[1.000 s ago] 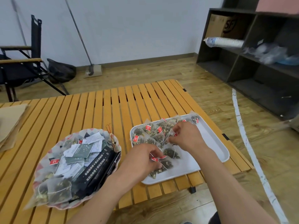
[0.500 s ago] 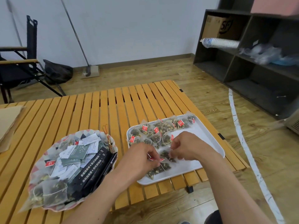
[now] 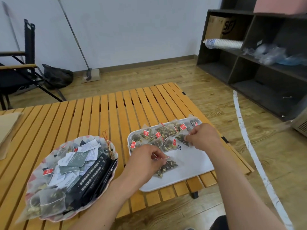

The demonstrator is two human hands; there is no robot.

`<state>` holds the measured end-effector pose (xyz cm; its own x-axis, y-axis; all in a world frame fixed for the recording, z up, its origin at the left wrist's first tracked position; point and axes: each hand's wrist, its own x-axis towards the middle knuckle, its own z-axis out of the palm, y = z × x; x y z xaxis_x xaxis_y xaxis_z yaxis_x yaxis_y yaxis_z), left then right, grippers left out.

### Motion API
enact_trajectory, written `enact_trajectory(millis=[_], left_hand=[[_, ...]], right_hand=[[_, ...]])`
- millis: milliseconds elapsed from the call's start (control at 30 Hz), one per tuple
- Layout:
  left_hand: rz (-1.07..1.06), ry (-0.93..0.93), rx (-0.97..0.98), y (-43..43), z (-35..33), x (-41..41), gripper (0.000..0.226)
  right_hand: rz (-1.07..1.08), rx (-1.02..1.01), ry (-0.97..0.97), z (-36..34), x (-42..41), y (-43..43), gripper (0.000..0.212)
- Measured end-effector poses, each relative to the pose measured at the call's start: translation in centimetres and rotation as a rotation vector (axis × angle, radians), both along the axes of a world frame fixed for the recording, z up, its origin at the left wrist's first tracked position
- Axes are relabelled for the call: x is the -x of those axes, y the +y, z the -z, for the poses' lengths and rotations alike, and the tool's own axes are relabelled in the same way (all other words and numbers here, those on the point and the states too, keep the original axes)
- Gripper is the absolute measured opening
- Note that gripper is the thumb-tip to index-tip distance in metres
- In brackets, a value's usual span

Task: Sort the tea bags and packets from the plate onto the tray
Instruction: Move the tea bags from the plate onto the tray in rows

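Observation:
A white tray (image 3: 191, 170) lies on the slatted table, with several mesh tea bags (image 3: 159, 135) bearing red tags along its far edge. My left hand (image 3: 146, 160) pinches the string and red tag of a tea bag (image 3: 167, 166) lying near the tray's front. My right hand (image 3: 203, 136) pinches another tea bag (image 3: 182, 138) in the far row. To the left, a patterned plate (image 3: 33, 178) holds tea bags, white and green paper packets (image 3: 74, 159) and black stick packets (image 3: 93, 180).
The wooden slat table (image 3: 83, 117) ends just right of the tray. A brown paper sheet (image 3: 8, 128) lies at its left edge. A dark shelf unit (image 3: 259, 60) stands at the right, and a folding chair (image 3: 18, 70) and a broom (image 3: 89, 73) stand by the wall.
My right hand has moved from beside my left hand to the tray's far right with a tea bag. My left hand has stayed at the front tea bag.

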<state>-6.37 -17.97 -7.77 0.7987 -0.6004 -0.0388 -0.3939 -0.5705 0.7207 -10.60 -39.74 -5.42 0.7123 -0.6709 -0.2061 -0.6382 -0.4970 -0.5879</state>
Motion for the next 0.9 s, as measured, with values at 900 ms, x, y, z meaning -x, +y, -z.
enact_trajectory(millis=[900], left_hand=[[0.062,0.109,-0.203,1.3,-0.4,-0.8,0.054]], right_hand=[[-0.291,-0.006,0.311,-1.4,2.5,0.3,0.016]])
